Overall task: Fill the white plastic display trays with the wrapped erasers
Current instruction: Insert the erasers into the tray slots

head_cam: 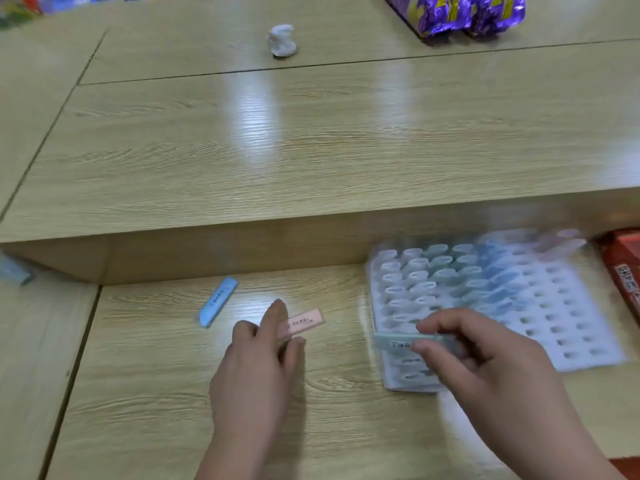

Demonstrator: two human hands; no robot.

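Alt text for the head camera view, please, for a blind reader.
Right hand holds a green wrapped eraser over a partly filled white tray; left hand pinches a pink eraser beside it. A blue eraser lies on the wooden table.

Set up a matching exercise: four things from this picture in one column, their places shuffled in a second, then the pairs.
1. blue eraser
2. pink eraser
3. green eraser
4. white tray

A. held by the right hand over the tray
B. loose on the table, untouched
C. on the table, partly filled
D. pinched by the left hand

Pairs: 1-B, 2-D, 3-A, 4-C
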